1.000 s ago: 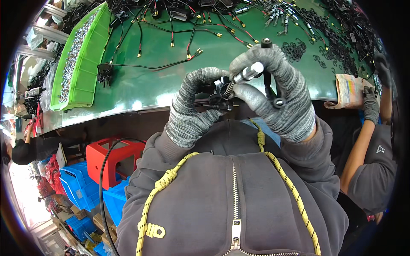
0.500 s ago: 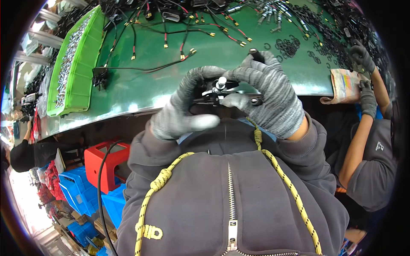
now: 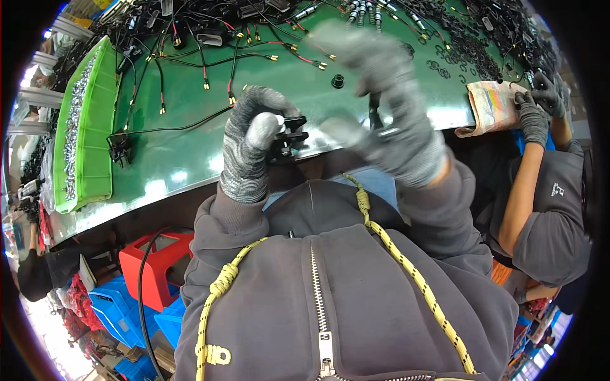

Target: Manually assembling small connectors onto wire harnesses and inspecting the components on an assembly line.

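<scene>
My left hand [image 3: 251,140], in a grey knit glove, is closed around a small black part with metal bits [image 3: 289,136], thumb pressed against it, just above the table's near edge. To the right, my gloved right hand [image 3: 397,114] is lifted over the table, its fingers and thumb smeared by motion. A black-handled tool [image 3: 375,111] shows at its palm; the tool's exact kind is hidden. Between the hands, farther back, a small black round cap-like piece [image 3: 338,81] sits on the green table [image 3: 190,149].
A green bin [image 3: 98,133] of small metal parts stands at left. Black-and-red cables [image 3: 206,63] with brass-coloured ends spread across the back. Black rings [image 3: 467,63] lie at right, near a cloth-like sack [image 3: 492,105] and a co-worker's gloved hands [image 3: 537,117].
My hands have come apart. The right swung up and away from the black part, which stays in my left hand. The view has shifted, and the round black piece now shows.
</scene>
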{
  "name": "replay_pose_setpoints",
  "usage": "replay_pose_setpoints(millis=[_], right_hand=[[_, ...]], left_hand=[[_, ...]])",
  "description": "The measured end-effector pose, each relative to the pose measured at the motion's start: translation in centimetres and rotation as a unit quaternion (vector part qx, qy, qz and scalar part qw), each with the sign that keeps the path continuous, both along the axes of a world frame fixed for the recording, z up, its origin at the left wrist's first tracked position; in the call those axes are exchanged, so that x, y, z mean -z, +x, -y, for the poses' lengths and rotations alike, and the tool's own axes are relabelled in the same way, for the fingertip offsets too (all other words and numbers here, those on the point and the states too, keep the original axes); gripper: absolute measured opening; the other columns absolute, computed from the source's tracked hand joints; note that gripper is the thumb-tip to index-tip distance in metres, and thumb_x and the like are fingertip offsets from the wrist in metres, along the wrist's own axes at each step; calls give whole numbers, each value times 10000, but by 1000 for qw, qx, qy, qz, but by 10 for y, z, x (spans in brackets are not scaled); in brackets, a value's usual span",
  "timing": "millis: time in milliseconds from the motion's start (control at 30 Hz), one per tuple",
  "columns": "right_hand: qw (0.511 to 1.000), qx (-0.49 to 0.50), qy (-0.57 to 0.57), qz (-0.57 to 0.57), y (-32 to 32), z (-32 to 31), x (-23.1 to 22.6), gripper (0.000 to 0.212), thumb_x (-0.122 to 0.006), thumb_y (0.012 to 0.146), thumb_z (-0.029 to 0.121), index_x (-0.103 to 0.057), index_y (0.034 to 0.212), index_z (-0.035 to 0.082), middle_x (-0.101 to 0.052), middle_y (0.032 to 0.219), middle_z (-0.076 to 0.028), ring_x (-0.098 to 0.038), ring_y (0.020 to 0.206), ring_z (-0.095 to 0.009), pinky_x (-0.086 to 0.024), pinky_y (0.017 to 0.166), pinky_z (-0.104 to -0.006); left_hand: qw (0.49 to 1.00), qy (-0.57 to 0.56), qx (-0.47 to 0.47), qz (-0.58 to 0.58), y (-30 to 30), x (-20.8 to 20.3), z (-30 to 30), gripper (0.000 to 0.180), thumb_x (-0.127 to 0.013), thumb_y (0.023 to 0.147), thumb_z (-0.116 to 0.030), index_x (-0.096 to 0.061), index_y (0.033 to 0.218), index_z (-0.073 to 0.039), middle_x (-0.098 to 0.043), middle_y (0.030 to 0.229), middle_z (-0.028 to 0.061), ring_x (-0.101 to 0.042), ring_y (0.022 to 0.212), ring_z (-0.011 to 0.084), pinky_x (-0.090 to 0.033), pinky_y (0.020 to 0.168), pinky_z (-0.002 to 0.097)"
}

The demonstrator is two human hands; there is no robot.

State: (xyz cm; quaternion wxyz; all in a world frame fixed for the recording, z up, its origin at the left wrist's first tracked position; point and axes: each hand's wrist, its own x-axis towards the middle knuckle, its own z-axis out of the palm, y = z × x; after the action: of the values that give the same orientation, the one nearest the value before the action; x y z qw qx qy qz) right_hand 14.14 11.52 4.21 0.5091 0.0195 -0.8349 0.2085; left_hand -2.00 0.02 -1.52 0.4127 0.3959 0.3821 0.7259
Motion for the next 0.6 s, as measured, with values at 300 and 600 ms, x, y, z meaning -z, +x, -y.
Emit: replay_pose_setpoints(millis=[300, 600], right_hand=[[936, -31, -321, -140, 23, -57, -9, 804, -654, 757, 20, -255, 1447, 124, -486, 1188, -55, -525, 900, -120, -495, 725, -228], [929, -14, -314, -196, 15, -64, 11, 597, -614, 771, 4, -414, 1328, 78, -525, 1052, -26, -528, 799, -102, -480, 619, -216]], left_hand=[[996, -54, 67, 36, -6, -7, 0, 397, -666, 799, -166, -556, 1158, -37, -613, 880, 66, -607, 800, 138, -527, 692, 274], [988, -48, 128, 73, -11, -8, -4, 521, -669, 769, -172, -485, 1243, -58, -606, 875, 88, -583, 783, 122, -484, 666, 237]])
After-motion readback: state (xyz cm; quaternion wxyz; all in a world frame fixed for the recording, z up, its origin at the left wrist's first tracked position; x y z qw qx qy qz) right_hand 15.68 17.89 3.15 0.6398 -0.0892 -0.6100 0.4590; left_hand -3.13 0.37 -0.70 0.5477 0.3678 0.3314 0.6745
